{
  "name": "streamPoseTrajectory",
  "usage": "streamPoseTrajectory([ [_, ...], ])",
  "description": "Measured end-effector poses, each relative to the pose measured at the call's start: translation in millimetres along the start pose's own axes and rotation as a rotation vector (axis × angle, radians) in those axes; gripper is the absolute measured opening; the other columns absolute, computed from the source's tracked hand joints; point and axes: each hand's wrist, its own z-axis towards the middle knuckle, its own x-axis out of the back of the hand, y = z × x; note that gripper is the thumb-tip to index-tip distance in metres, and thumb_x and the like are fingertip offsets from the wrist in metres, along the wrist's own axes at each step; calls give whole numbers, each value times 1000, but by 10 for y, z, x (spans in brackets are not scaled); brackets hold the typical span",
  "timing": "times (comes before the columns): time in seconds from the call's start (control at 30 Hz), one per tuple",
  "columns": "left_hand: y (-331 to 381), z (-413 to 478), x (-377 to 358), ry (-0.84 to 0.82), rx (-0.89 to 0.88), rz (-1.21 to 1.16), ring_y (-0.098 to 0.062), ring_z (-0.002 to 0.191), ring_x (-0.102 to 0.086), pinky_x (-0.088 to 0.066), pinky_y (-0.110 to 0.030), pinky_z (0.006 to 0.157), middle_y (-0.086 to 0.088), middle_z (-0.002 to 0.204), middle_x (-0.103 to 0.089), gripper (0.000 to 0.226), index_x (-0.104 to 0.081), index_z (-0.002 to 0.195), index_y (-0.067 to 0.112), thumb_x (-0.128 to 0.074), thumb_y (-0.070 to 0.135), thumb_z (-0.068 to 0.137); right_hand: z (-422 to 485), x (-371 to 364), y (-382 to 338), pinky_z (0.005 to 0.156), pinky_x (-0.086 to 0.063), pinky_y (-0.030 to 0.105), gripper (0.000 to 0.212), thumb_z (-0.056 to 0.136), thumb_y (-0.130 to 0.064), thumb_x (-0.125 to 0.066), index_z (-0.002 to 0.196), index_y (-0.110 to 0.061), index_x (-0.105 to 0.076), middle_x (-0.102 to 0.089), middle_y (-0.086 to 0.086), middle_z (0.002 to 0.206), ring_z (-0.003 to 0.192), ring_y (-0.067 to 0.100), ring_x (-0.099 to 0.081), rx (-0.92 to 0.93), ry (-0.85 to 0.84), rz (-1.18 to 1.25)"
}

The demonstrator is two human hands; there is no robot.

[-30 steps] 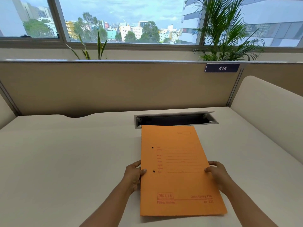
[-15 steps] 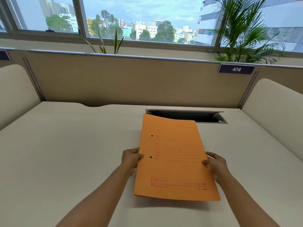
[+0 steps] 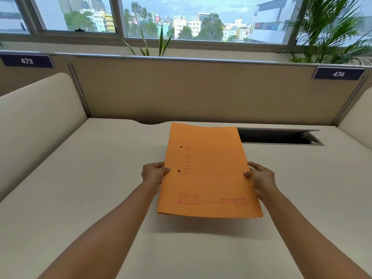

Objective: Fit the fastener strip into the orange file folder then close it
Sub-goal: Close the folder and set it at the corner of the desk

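Holding the closed folder [image 3: 207, 170] by its two long edges, the left hand [image 3: 154, 174] is pinching the spine side beside the lower punch hole [image 3: 179, 170] while the right hand [image 3: 261, 178] is clamping the open edge, and the folder is hanging flat above the middle of the bench [image 3: 80, 198], its far end toward the cable slot [image 3: 279, 136] at the back edge. No fastener strip is showing, so I am judging the sensible step to be laying the folder flat on the bench, then opening the cover from the right edge so both holes are lying exposed for the strip's prongs.
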Motion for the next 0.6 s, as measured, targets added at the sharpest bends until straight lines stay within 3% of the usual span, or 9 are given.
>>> streamPoseTrajectory([
  [0.23, 236, 525, 1064, 140, -22, 31, -32, 86, -66, -56, -43, 82, -21, 109, -68, 31, -65, 109, -1, -69, -2, 78, -297, -1239, 151, 82, -53, 42, 43, 83, 11, -52, 122, -8, -56, -63, 13, 120, 89, 26, -61, 10, -27, 22],
  [0.37, 380, 811, 1610, 237, -34, 136, -27, 81, -62, -52, -36, 79, -19, 110, -68, 29, -66, 109, 1, -69, 2, 80, -452, -1920, 185, 86, -54, 43, 44, 84, 12, -51, 123, -7, -56, -63, 14, 121, 93, 28, -63, 7, -73, 38],
  [0.6, 609, 1407, 2433, 332, -87, 443, -36, 102, -62, -48, -41, 90, -17, 115, -66, 28, -64, 115, 6, -60, 10, 88, -646, -3063, 280, 94, -52, 45, 45, 83, 12, -50, 122, -9, -57, -62, 13, 124, 104, 29, -62, -24, -84, 49],
])
